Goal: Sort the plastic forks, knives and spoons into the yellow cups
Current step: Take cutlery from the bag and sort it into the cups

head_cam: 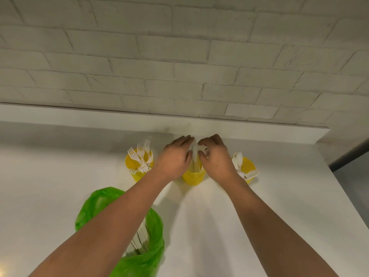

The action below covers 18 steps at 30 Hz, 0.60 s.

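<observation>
beside the middle cup [193, 176], a forks cup [137, 166] stands on one flank and a spoons cup [247, 168] on the other, both filled. nearer than it, the green bag [127, 246] still holds white pieces, so more sorting looks left. the left hand [175, 158] and right hand [216, 156] cup together around the knives [194, 154] standing in it.

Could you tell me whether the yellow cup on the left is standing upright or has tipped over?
Upright: the left yellow cup stands on its base on the white counter, mouth up, with white forks sticking out.

Three yellow cups: fork cup [137, 172], middle cup [193, 177], spoon cup [248, 166]. One green bag [137, 262]. Two hands: left [173, 158], right [216, 156]. Utensils too bunched to count.
</observation>
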Available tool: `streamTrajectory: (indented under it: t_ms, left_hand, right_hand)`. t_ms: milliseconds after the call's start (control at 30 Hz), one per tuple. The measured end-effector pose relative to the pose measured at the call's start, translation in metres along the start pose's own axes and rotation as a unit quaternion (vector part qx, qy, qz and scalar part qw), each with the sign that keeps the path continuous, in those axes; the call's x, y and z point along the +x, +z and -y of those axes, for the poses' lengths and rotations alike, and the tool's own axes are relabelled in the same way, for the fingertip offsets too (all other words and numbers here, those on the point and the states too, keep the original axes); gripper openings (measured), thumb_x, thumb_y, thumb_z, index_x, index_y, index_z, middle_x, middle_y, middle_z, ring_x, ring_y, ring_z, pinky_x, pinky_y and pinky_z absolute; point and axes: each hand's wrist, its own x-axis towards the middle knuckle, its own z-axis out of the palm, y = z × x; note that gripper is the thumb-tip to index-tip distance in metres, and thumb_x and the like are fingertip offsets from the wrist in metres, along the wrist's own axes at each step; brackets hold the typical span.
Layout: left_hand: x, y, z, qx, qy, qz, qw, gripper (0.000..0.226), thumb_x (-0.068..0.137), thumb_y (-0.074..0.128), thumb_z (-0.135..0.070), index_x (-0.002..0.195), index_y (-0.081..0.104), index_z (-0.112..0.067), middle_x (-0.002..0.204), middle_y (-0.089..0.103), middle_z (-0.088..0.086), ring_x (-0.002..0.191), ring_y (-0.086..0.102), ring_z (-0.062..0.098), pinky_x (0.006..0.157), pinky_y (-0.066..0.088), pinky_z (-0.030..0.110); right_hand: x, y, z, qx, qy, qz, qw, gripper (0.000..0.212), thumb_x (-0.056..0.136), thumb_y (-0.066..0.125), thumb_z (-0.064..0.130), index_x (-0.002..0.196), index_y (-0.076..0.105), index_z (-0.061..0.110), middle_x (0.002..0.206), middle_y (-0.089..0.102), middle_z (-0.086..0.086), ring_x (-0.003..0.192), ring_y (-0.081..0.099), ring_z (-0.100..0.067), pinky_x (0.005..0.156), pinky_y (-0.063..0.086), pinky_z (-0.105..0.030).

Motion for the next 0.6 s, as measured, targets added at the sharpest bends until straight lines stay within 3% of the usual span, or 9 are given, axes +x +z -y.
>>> streamTrajectory:
  t_ms: [133, 267, 367, 500, 600]
  left_hand:
    - [-0.005, 0.001, -0.001, 0.007, 0.018, -0.003, 1.000, 0.057, 0.100, 0.041, -0.026, 0.152, 0.044, -0.006, 0.156, 0.048, 0.015, 0.142, 0.048, 0.031, 0.112, 0.046, 0.046]
    - [-0.010, -0.007, -0.009, 0.010, 0.031, -0.042, 0.999, 0.059, 0.101, 0.041, -0.026, 0.156, 0.038, -0.004, 0.159, 0.044, 0.016, 0.146, 0.043, 0.031, 0.118, 0.039, 0.045]
    - [-0.024, -0.026, -0.023, -0.066, 0.023, -0.076, 0.995, 0.054, 0.106, 0.045, -0.024, 0.157, 0.037, -0.008, 0.159, 0.045, 0.010, 0.146, 0.041, 0.022, 0.119, 0.033, 0.032]
    - [-0.061, -0.055, -0.034, -0.216, -0.030, -0.128, 0.967, 0.040, 0.105, 0.051, -0.023, 0.146, 0.052, -0.022, 0.136, 0.061, -0.004, 0.123, 0.057, 0.004, 0.104, 0.044, 0.019]
    - [-0.099, -0.075, -0.029, -0.249, -0.063, -0.186, 0.948, 0.030, 0.104, 0.054, -0.013, 0.130, 0.065, -0.025, 0.116, 0.066, -0.007, 0.106, 0.063, 0.006, 0.086, 0.045, 0.010]
  right_hand:
    - [-0.008, 0.003, -0.002, 0.007, -0.014, -0.021, 1.000, 0.031, 0.086, 0.058, -0.003, 0.112, 0.069, 0.009, 0.115, 0.060, -0.010, 0.087, 0.068, -0.028, 0.079, 0.058, -0.043]
    - [-0.010, -0.004, 0.004, -0.023, -0.030, -0.016, 0.999, 0.042, 0.086, 0.053, -0.005, 0.123, 0.065, 0.012, 0.142, 0.054, -0.011, 0.107, 0.067, -0.034, 0.082, 0.058, -0.040]
    - [-0.010, -0.012, 0.012, -0.033, -0.036, -0.029, 0.998, 0.042, 0.088, 0.054, -0.004, 0.125, 0.065, 0.015, 0.148, 0.049, -0.009, 0.119, 0.063, -0.032, 0.086, 0.053, -0.035]
    - [-0.020, -0.031, 0.037, 0.029, -0.078, -0.079, 0.993, 0.040, 0.088, 0.054, -0.003, 0.120, 0.066, 0.017, 0.142, 0.051, -0.005, 0.122, 0.059, -0.023, 0.094, 0.050, -0.029]
    - [-0.037, -0.040, 0.065, 0.092, -0.124, -0.081, 0.985, 0.036, 0.089, 0.053, -0.004, 0.116, 0.067, 0.015, 0.137, 0.054, -0.004, 0.126, 0.055, -0.017, 0.102, 0.044, -0.024]
